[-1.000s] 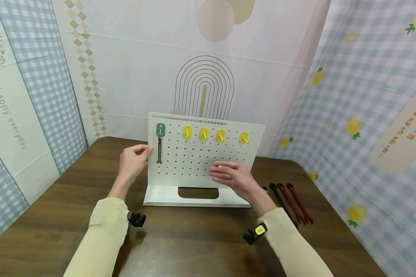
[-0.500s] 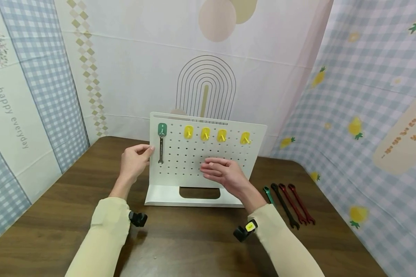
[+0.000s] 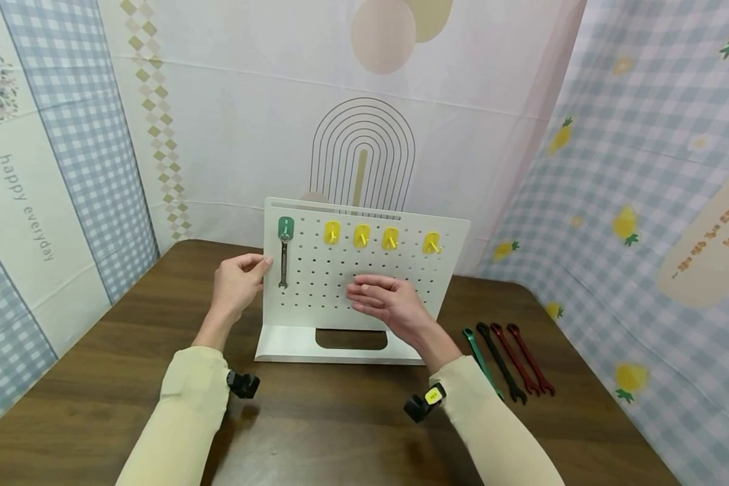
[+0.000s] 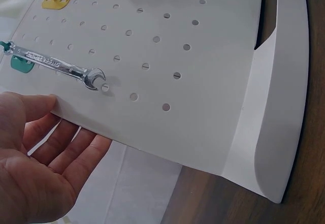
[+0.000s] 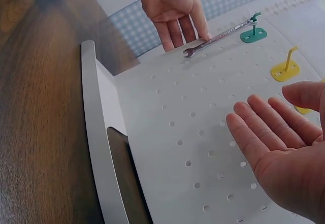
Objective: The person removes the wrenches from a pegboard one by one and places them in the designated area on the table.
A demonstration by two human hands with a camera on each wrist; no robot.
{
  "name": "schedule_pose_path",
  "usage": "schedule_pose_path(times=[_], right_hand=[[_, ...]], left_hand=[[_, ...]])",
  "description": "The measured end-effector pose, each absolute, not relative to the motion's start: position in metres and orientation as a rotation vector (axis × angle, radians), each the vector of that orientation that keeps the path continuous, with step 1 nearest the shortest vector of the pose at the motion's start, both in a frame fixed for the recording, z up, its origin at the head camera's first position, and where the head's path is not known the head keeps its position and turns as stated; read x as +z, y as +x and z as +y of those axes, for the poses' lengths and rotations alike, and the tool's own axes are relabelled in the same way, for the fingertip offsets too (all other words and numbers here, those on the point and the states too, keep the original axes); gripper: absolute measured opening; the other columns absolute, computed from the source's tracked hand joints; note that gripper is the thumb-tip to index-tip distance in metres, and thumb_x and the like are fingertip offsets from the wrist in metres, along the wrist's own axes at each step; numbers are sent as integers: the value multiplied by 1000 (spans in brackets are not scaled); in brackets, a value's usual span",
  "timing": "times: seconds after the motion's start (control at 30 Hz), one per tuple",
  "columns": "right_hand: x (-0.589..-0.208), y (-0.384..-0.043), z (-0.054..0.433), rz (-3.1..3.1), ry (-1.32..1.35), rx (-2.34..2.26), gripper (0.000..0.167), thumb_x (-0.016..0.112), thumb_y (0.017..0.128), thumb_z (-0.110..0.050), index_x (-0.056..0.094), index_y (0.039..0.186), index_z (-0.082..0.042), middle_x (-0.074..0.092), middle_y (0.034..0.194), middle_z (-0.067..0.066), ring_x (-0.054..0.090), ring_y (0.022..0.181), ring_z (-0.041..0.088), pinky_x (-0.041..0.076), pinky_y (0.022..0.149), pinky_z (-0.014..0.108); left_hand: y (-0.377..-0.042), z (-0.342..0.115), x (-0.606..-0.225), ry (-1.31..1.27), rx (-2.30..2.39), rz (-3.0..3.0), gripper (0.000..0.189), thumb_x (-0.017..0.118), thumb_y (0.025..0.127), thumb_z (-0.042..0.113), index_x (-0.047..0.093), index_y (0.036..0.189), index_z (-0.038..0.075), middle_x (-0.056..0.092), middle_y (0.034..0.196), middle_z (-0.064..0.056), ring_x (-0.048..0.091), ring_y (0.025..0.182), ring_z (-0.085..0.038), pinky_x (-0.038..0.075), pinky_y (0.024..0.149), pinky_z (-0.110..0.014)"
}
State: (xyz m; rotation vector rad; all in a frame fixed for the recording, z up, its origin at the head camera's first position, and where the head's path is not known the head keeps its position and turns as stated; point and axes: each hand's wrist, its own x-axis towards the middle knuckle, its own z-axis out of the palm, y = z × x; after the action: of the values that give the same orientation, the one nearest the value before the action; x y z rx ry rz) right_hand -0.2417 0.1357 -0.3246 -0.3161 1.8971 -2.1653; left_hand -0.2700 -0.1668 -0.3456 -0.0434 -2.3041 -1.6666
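Observation:
A white pegboard [image 3: 316,283] stands upright on its base. My left hand [image 3: 238,282] pinches its left edge, thumb on the front and fingers reaching behind in the left wrist view. Close to that thumb, a silver combination wrench [image 4: 56,64] hangs from a green hook [image 3: 286,227] at the upper left. My right hand [image 3: 389,304] is in front of the board's lower middle, palm turned left, holding nothing. Its fingers [image 5: 254,132] are nearly straight and together; whether they touch the board I cannot tell. Several yellow hooks [image 3: 361,235] run along the upper part, with nothing on them.
Right of the board, a green wrench [image 3: 481,358], a black wrench [image 3: 499,361] and two red wrenches [image 3: 525,358] lie side by side on the brown wooden table [image 3: 316,432]. Patterned cloths [image 3: 231,135] hang behind and at both sides.
My right hand has moved left across the front of the board, uncovering the green wrench on the table. The left hand stays at the board's left edge.

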Motion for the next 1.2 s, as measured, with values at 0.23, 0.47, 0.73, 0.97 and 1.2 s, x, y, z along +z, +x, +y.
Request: schedule_pose_path(times=[0.23,0.47,0.73,0.97,1.2], right_hand=[[-322,-244,124,1907,-357,-2154,43,64,104,-6,57,143,11,65,139,28,71,124,30,58,106,41],[-318,-245,111,1883,-388,-2143,42,61,106,-5,56,144,11,59,145,33,65,133,36,56,109,41],[-314,-248,102,1882,-428,-2121,42,58,107,-4,55,146,10,57,147,33,60,137,40,55,111,41],[-311,-251,95,1853,-428,-2148,41,58,106,-1,54,145,11,57,147,34,61,137,40,56,110,41],[-313,-254,91,1841,-451,-2154,42,58,104,2,55,145,10,62,144,29,65,133,35,55,112,43]], left_hand=[[-269,-168,-346,-38,-1653,-2306,40,61,109,31,72,130,-2,69,125,-22,67,109,-29,65,93,-42],[-270,-168,-347,-31,-1648,-2312,40,61,109,30,72,130,-1,69,125,-22,67,106,-30,65,92,-41],[-271,-167,-348,-31,-1643,-2309,39,61,109,30,72,130,-1,69,125,-22,68,106,-31,65,93,-45],[-271,-167,-347,-33,-1650,-2306,39,61,109,29,72,130,-2,68,125,-22,66,109,-29,65,94,-45],[-272,-166,-347,-32,-1652,-2301,38,62,108,29,72,129,-1,69,124,-21,66,107,-27,65,93,-43]])
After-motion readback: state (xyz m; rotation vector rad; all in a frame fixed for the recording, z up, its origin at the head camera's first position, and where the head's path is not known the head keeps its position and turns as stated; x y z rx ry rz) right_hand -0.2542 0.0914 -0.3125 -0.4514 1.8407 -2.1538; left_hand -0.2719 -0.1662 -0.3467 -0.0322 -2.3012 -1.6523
